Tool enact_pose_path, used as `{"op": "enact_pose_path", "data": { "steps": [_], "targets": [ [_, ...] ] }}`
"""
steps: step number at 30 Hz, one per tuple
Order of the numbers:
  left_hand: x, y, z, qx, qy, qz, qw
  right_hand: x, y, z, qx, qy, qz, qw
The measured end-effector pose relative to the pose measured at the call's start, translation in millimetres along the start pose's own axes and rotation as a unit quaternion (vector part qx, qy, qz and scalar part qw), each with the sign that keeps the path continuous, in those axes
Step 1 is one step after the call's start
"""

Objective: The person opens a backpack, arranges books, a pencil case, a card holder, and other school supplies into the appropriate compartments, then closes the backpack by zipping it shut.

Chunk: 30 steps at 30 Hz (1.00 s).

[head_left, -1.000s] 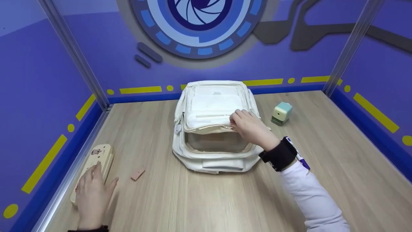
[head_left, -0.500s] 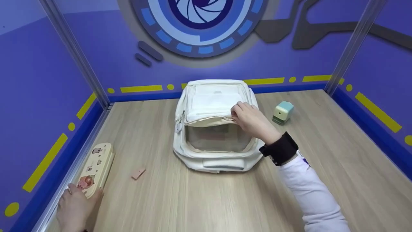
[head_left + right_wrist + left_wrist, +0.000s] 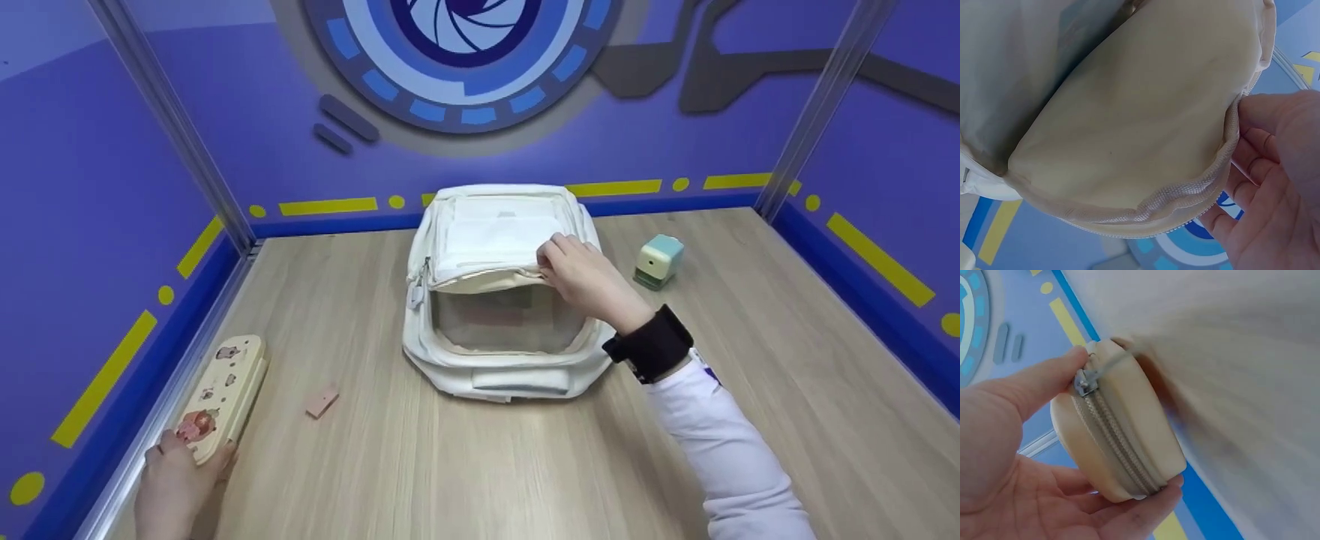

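A white backpack [image 3: 517,382] lies on the table with its zipped front flap [image 3: 495,240] partly lifted, showing the inside. My right hand [image 3: 589,281] pinches the flap's edge between thumb and fingers; in the right wrist view the cream lining [image 3: 1145,112] hangs beside the fingers. At the left, a cream pencil case [image 3: 225,390] with small printed animals lies lengthwise. My left hand [image 3: 174,480] grips its near end. The left wrist view shows the thumb on one side of the zipper [image 3: 1114,427] and the fingers on the other.
A small pink rectangular piece [image 3: 322,403] lies between the pencil case and the backpack. To the backpack's right stands a green and cream pencil sharpener [image 3: 659,262]. Blue-purple panels [image 3: 75,225] with metal corner posts enclose the table [image 3: 465,472].
My left hand has slid from the top of the pencil case to its near end and taken hold of it. My right hand has raised the backpack flap a little, widening the opening.
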State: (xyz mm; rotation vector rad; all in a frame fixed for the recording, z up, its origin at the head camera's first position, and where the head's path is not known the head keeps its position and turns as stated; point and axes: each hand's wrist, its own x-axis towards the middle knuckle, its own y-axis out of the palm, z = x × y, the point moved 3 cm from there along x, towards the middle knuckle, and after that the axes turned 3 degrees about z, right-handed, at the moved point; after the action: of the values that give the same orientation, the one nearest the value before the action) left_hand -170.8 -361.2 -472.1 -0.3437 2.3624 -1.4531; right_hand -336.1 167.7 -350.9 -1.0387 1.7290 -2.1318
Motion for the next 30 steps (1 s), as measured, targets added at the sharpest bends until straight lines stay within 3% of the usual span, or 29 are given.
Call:
{"op": "enact_pose_path", "data": {
  "steps": [5,10,14,18,25,30],
  "targets": [
    [-10.7,-7.4,-13.2,-0.001,0.01,0.01,0.9999,0.5,-1.4,-1.0,0.005,-0.011,-0.019,0.9998],
    [-20.4,-10.8,-36.1,-0.013,0.021,0.029,0.9993,1.9,-0.4,-2.1,0.006,-0.019,-0.028,0.9994],
    [-24.8,-6.1,-61.9,-0.021,0.056,0.054,0.9968,2.1,0.2,-3.0,0.006,-0.027,-0.041,0.9988],
    [-31.6,6.0,-88.3,-0.037,0.098,0.059,0.9927,2.2,1.7,-2.5,0.001,-0.038,-0.047,0.9982],
    [-42.9,28.7,-133.3,-0.058,0.204,0.031,0.9767,0.8,1.6,-1.1,0.008,-0.036,-0.047,0.9982],
    [-43.2,41.5,-162.8,-0.073,0.238,0.025,0.9683,0.3,2.1,-0.7,0.016,-0.028,-0.039,0.9987]
  ]
}}
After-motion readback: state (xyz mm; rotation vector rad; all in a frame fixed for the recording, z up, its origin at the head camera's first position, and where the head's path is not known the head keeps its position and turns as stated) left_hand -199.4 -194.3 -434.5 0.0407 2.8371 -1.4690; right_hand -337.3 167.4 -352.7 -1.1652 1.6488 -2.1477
